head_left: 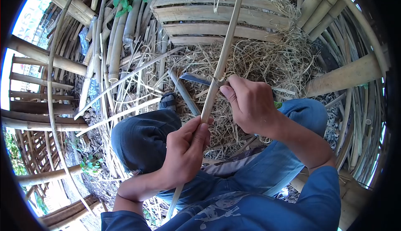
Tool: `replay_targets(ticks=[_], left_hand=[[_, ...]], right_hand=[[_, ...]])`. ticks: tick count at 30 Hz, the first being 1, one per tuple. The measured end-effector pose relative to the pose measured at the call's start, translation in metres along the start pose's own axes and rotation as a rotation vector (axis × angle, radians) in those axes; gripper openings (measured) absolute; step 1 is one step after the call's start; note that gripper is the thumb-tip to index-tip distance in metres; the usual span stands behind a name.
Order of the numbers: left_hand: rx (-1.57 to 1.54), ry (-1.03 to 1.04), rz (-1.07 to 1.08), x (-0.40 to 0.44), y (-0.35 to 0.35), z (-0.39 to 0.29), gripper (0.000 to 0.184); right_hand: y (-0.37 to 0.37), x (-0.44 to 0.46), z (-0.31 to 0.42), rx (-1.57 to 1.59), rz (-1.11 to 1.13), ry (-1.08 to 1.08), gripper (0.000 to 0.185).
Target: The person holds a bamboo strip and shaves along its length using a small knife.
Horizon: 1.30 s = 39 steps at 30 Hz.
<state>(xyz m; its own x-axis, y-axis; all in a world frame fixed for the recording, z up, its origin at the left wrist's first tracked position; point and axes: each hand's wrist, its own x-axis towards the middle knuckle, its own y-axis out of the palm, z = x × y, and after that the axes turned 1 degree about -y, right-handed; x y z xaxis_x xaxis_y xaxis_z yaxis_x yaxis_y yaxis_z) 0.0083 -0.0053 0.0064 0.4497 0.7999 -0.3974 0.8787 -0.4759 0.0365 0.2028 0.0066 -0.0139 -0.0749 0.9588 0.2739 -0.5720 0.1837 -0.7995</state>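
A long bamboo strip (227, 43) runs from the top of the view down between my knees. My left hand (186, 147) is closed around its lower part, thumb lying along it. My right hand (252, 103) is closed on a knife whose handle is mostly hidden in the fist. The knife's blade (195, 79) crosses the strip just above my left hand and points left. Around the crossing, blade and strip touch, but I cannot tell how deep the edge sits.
Curly bamboo shavings (267, 64) cover the ground ahead. Beyond them stands a slatted wooden panel (209, 12). Cut bamboo poles (119, 43) and loose strips lie at the left. A bamboo piece (184, 91) lies near my sandalled foot (168, 101). Bamboo rails (346, 78) enclose both sides.
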Motion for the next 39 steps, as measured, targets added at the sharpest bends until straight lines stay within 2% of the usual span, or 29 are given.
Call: replay_targets(ticks=[14, 22, 26, 28, 31, 32, 34, 36, 39], left_hand=[[0.060, 0.053, 0.020, -0.003, 0.000, 0.001, 0.025], [0.085, 0.053, 0.027, -0.005, 0.003, 0.003, 0.026], [0.091, 0.042, 0.028, -0.006, 0.001, 0.003, 0.026], [0.132, 0.050, 0.088, -0.011, 0.001, 0.007, 0.026], [0.078, 0.063, 0.112, -0.010, 0.000, 0.007, 0.026], [0.076, 0.070, 0.110, -0.009, 0.000, 0.007, 0.026], [0.089, 0.086, 0.080, -0.009, -0.003, 0.007, 0.026], [0.081, 0.075, 0.052, -0.008, -0.003, 0.003, 0.027], [0.076, 0.079, 0.021, -0.005, -0.002, 0.001, 0.027]], right_hand=[[-0.007, 0.012, -0.014, -0.052, -0.062, 0.080, 0.024], [-0.016, 0.020, -0.025, -0.087, -0.038, 0.231, 0.027], [-0.018, 0.025, -0.031, -0.116, -0.088, 0.185, 0.030], [-0.032, 0.039, -0.039, -0.095, -0.073, 0.508, 0.034], [-0.042, 0.042, -0.072, -0.106, -0.282, 0.414, 0.037], [-0.042, 0.038, -0.075, -0.109, -0.285, 0.408, 0.037], [-0.039, 0.027, -0.060, 0.097, -0.353, 0.270, 0.036], [-0.034, 0.015, -0.034, 0.201, -0.229, 0.234, 0.030], [-0.011, 0.000, -0.012, 0.027, -0.150, -0.126, 0.021]])
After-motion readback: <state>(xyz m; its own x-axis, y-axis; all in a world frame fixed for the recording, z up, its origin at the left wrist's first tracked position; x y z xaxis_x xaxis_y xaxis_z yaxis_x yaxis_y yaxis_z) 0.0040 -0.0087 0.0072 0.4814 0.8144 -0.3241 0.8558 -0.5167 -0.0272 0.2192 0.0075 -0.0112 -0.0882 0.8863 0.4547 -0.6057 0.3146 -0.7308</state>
